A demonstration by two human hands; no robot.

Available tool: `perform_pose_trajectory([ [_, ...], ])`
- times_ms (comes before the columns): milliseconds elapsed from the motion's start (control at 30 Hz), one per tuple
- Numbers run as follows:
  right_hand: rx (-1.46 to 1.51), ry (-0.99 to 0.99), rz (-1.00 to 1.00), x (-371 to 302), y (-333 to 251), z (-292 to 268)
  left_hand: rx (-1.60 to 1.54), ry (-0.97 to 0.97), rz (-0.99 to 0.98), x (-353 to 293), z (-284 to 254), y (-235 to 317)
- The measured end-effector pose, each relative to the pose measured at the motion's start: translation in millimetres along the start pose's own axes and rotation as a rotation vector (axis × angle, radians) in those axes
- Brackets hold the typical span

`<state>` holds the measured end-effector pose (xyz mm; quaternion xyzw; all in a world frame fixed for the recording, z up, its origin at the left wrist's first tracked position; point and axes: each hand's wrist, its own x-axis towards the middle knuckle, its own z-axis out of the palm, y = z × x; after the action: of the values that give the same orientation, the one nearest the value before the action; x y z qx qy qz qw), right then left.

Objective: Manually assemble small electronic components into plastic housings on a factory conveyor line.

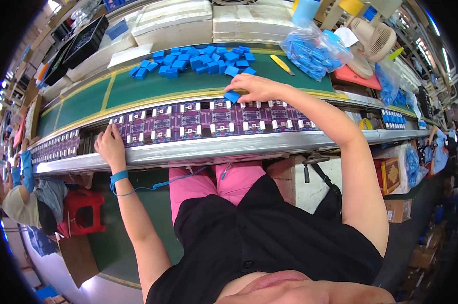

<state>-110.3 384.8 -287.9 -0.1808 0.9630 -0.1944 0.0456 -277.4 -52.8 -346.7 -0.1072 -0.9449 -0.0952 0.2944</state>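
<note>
A long purple circuit board panel (175,121) with rows of white connectors lies on the conveyor rail in front of me. At its left end rests my left hand (110,147), fingers stretched out and fingertips touching the panel's edge; a blue strap circles that wrist. My right hand (257,88) pinches a small blue block (232,96) over the panel's far edge. Beyond it, many similar blue blocks (188,60) are heaped on the green work surface (153,87). A yellow utility knife (282,64) lies to their right.
A clear bag of blue pieces (312,48) sits at the back right, near a fan (373,38). White foam boxes (173,23) line the back. Another panel (56,147) is further left on the rail. A person (28,197) sits at the left, by a red stool (84,212).
</note>
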Motion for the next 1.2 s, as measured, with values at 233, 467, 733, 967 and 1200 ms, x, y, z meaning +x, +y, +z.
perform_pose_trajectory([
  [233,-0.057,0.098,-0.026,-2.5,-3.4,1.5,0.041,-0.041,0.047,-0.5,0.1,-1.6],
  [467,0.168,0.245,0.087,-73.8,-11.1,-23.5,0.051,-0.017,0.081,-0.8,0.9,-4.5],
  [733,-0.027,0.145,0.392,-169.2,-18.9,-33.7,0.048,-0.014,0.108,-1.0,2.3,-11.7],
  [967,-0.070,0.148,0.446,-168.3,-22.0,-9.3,-0.056,-0.063,0.102,3.6,11.3,-20.5],
  [1200,-0.119,0.113,0.530,-161.4,-24.2,-7.5,-0.100,-0.069,0.140,4.2,12.2,-22.6],
])
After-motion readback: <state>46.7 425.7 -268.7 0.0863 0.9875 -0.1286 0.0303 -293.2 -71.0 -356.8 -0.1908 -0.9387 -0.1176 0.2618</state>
